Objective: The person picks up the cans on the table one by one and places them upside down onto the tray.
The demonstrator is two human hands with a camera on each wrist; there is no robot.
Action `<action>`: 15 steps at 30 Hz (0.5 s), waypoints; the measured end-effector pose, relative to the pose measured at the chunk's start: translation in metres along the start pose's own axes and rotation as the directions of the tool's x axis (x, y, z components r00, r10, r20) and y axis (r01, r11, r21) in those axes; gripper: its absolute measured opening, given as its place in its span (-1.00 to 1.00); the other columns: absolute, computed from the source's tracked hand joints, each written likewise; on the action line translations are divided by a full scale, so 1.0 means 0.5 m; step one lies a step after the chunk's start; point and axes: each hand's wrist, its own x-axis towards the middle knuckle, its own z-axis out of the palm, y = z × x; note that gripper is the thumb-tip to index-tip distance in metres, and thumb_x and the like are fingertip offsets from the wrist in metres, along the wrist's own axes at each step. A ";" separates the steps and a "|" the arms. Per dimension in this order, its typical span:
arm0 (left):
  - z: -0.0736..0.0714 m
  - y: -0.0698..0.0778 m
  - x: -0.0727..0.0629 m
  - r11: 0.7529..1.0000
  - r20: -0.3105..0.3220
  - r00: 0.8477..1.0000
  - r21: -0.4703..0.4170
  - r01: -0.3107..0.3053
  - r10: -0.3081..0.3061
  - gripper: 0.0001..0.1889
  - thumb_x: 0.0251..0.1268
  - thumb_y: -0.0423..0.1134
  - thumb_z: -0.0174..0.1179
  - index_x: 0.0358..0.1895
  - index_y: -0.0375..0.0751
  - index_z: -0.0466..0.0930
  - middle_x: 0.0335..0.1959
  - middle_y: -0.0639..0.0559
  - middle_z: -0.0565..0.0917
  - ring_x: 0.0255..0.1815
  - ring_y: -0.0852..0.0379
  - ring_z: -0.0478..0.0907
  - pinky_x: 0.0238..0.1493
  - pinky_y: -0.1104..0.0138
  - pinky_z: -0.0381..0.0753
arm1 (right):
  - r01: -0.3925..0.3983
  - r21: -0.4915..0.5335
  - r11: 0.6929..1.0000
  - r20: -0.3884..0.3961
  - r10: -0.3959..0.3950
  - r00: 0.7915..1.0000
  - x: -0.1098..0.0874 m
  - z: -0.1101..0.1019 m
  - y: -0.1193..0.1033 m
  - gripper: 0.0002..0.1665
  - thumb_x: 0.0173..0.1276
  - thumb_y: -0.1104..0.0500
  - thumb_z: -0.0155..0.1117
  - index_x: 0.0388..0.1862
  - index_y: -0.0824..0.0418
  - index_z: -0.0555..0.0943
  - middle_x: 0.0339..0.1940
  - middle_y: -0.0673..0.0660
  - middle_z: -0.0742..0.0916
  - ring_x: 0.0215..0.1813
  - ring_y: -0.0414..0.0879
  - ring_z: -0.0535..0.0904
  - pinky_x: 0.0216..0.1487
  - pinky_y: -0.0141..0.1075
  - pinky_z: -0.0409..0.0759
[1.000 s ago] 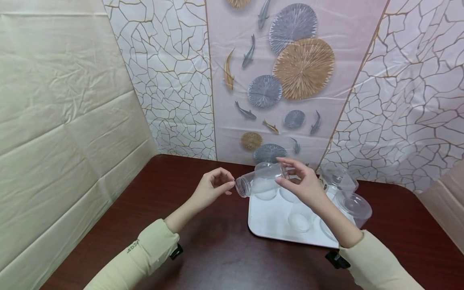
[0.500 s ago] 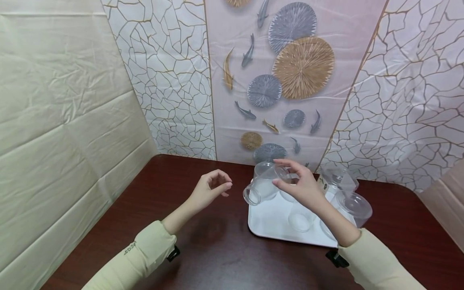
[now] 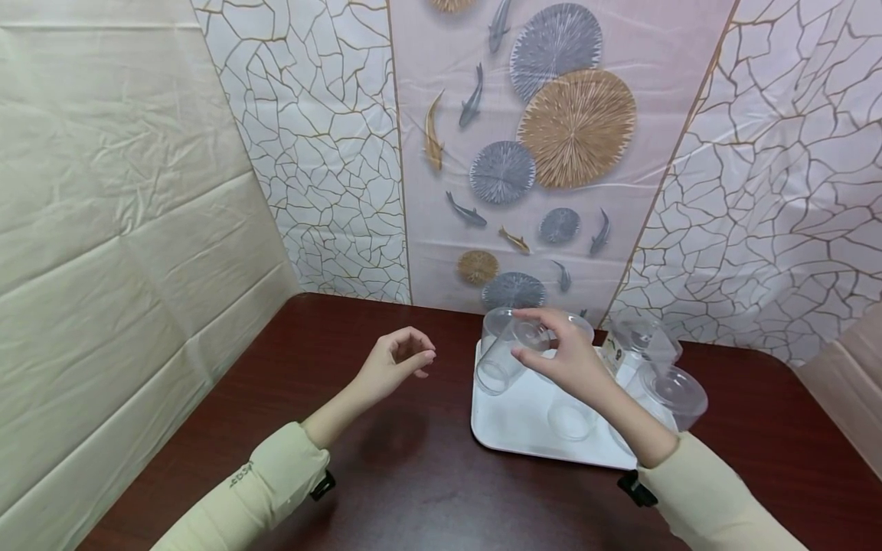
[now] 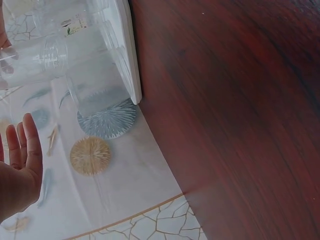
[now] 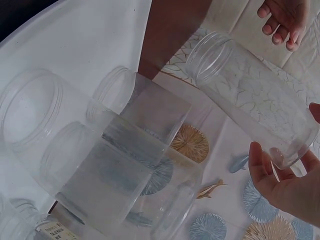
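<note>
My right hand (image 3: 568, 356) grips a clear plastic jar (image 3: 498, 371) near its closed end. In the right wrist view the jar (image 5: 255, 95) is lidless, with a threaded mouth turned away from the fingers. It hangs tilted over the left part of a white tray (image 3: 510, 428), mouth down and to the left. My left hand (image 3: 393, 363) hovers over the table left of the tray, fingers loosely curled, holding nothing. Several clear jars stand mouth-down on the tray, including one at the front (image 3: 572, 421). The right forearm partly hides those behind it.
A wide clear container (image 3: 671, 394) stands at the tray's right edge. Near it is a clear item with a printed label (image 3: 613, 353). The dark red table (image 3: 386, 474) runs back to a patterned wall covering (image 3: 344, 153).
The jar in my right hand has swung from nearly level to mouth-down and shifted toward the tray. My left hand has drawn slightly left, away from the jar's mouth.
</note>
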 end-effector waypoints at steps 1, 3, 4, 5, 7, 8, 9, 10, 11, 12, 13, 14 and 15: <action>0.000 -0.001 -0.001 1.000 0.003 1.000 -0.002 0.002 -0.002 -0.83 0.26 -0.44 0.14 -0.17 -0.53 0.48 -0.28 -0.42 0.56 -0.35 0.33 0.57 -0.34 0.29 0.69 | 0.002 -0.007 1.000 0.000 -0.002 1.000 0.000 0.000 0.000 -0.46 0.21 0.23 0.32 0.20 0.22 0.48 0.17 0.22 0.57 0.18 0.12 0.47 -0.09 -0.06 0.60; -0.001 -0.003 -0.002 1.000 0.005 1.000 -0.001 0.002 -0.002 -0.84 0.27 -0.44 0.14 -0.18 -0.51 0.49 -0.28 -0.41 0.57 -0.35 0.33 0.57 -0.34 0.28 0.69 | 0.003 -0.017 1.000 0.002 -0.003 1.000 0.000 0.000 0.001 -0.46 0.21 0.24 0.33 0.19 0.22 0.48 0.18 0.24 0.56 0.18 0.14 0.47 -0.09 -0.05 0.61; -0.001 -0.004 -0.002 1.000 0.006 1.000 0.000 0.003 -0.003 -0.85 0.26 -0.43 0.14 -0.19 -0.50 0.49 -0.29 -0.39 0.57 -0.35 0.33 0.57 -0.34 0.28 0.70 | 0.004 -0.022 1.000 0.002 -0.004 1.000 0.000 0.000 0.001 -0.46 0.21 0.24 0.33 0.19 0.22 0.48 0.18 0.24 0.56 0.18 0.14 0.47 -0.09 -0.05 0.61; -0.001 -0.005 -0.003 1.000 0.007 1.000 0.002 0.002 -0.002 -0.86 0.27 -0.43 0.15 -0.19 -0.48 0.50 -0.30 -0.35 0.58 -0.35 0.33 0.57 -0.34 0.27 0.70 | 0.005 -0.027 1.000 0.003 -0.005 1.000 0.000 0.000 0.001 -0.46 0.21 0.24 0.33 0.19 0.23 0.48 0.18 0.24 0.56 0.18 0.14 0.47 -0.09 -0.05 0.61; -0.001 -0.005 -0.003 1.000 0.009 1.000 0.002 -0.001 0.001 -0.86 0.26 -0.42 0.15 -0.20 -0.47 0.51 -0.31 -0.28 0.59 -0.35 0.32 0.57 -0.34 0.26 0.70 | 0.013 -0.035 0.999 0.007 -0.013 1.000 0.001 -0.001 0.002 -0.46 0.21 0.24 0.33 0.19 0.23 0.49 0.18 0.23 0.56 0.16 0.13 0.49 -0.10 -0.07 0.61; -0.002 -0.006 -0.003 1.000 0.009 1.000 0.004 0.000 0.000 -0.87 0.26 -0.42 0.15 -0.20 -0.46 0.51 -0.32 -0.23 0.60 -0.35 0.31 0.58 -0.33 0.22 0.70 | 0.020 -0.042 0.999 0.008 -0.020 1.000 0.002 -0.001 0.002 -0.46 0.20 0.24 0.33 0.19 0.24 0.49 0.17 0.23 0.57 0.15 0.12 0.49 -0.11 -0.09 0.61; -0.002 -0.006 -0.003 1.000 0.012 1.000 0.004 0.000 0.000 -0.86 0.26 -0.41 0.16 -0.20 -0.46 0.51 -0.32 -0.20 0.60 -0.35 0.31 0.58 -0.32 0.19 0.70 | 0.029 -0.053 0.998 0.009 -0.029 1.000 0.003 0.000 0.003 -0.46 0.20 0.24 0.34 0.18 0.24 0.50 0.16 0.22 0.58 0.14 0.11 0.50 -0.12 -0.11 0.61; -0.002 -0.007 -0.004 1.000 0.013 1.000 0.005 0.003 -0.003 -0.86 0.27 -0.41 0.16 -0.20 -0.45 0.52 -0.32 -0.18 0.60 -0.35 0.30 0.58 -0.32 0.18 0.70 | 0.040 -0.058 0.997 0.011 -0.040 0.999 0.003 0.000 0.005 -0.46 0.19 0.25 0.34 0.18 0.24 0.50 0.16 0.22 0.58 0.13 0.11 0.50 -0.13 -0.13 0.60; -0.003 -0.007 -0.004 1.000 0.013 1.000 0.005 0.006 -0.006 -0.85 0.27 -0.40 0.16 -0.20 -0.46 0.52 -0.33 -0.17 0.60 -0.35 0.30 0.58 -0.32 0.18 0.70 | 0.051 -0.062 0.997 0.012 -0.050 0.999 0.004 0.002 0.006 -0.46 0.18 0.25 0.35 0.17 0.24 0.50 0.16 0.22 0.59 0.13 0.10 0.50 -0.14 -0.15 0.59; -0.004 -0.008 -0.005 1.000 0.013 1.000 0.005 0.010 -0.010 -0.85 0.26 -0.40 0.16 -0.20 -0.46 0.52 -0.32 -0.17 0.60 -0.35 0.30 0.58 -0.32 0.17 0.70 | 0.062 -0.068 0.996 0.012 -0.062 0.998 0.005 0.004 0.008 -0.46 0.16 0.26 0.35 0.17 0.25 0.51 0.15 0.22 0.60 0.12 0.09 0.51 -0.16 -0.17 0.57; -0.005 -0.009 -0.005 1.000 0.012 1.000 0.006 0.015 -0.015 -0.85 0.26 -0.41 0.16 -0.20 -0.46 0.51 -0.32 -0.17 0.60 -0.35 0.30 0.57 -0.32 0.17 0.70 | 0.073 -0.076 0.994 0.012 -0.072 0.997 0.006 0.007 0.010 -0.45 0.15 0.26 0.36 0.16 0.25 0.51 0.14 0.21 0.60 0.12 0.09 0.51 -0.16 -0.18 0.56; -0.005 -0.010 -0.007 1.000 0.011 1.000 0.007 0.017 -0.017 -0.85 0.26 -0.41 0.16 -0.20 -0.47 0.51 -0.32 -0.17 0.60 -0.35 0.30 0.57 -0.32 0.17 0.70 | 0.085 -0.080 0.993 0.011 -0.084 0.996 0.006 0.011 0.011 -0.45 0.13 0.27 0.37 0.15 0.25 0.52 0.14 0.21 0.60 0.13 0.09 0.50 -0.16 -0.17 0.55; -0.006 -0.010 -0.008 1.000 0.008 1.000 0.007 0.020 -0.020 -0.85 0.26 -0.41 0.16 -0.20 -0.47 0.51 -0.33 -0.17 0.60 -0.36 0.30 0.57 -0.33 0.22 0.70 | 0.097 -0.083 0.992 0.011 -0.096 0.995 0.007 0.015 0.012 -0.44 0.11 0.28 0.38 0.15 0.25 0.52 0.13 0.22 0.61 0.14 0.10 0.50 -0.16 -0.16 0.54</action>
